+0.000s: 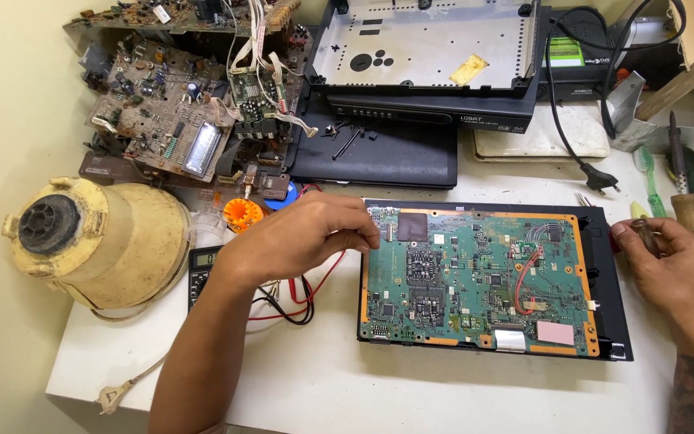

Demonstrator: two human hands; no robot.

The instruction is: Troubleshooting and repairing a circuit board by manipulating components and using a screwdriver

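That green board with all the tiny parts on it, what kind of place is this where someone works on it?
Probably an electronics repair bench. The green circuit board lies open in its black case, old brown boards are piled behind, and a multimeter with red and black leads sits by the left hand. The right hand holds a small tool.

This is a repair workshop for electric things. A white bench (459, 386) is full of machines that have been opened up. A big green circuit board (475, 277) lies bare in its black case in the middle. Old brown circuit boards (162, 104) with loose wires are piled in the far corner. A black player box (427, 56) sits with its lid off, so you can see its metal inside. Screwdrivers (688, 173) lie at one side, and a small meter (201, 269) with red and black wires is near the pile. A dusty yellow motor part (94, 237) with a cord and plug stands by the wall.
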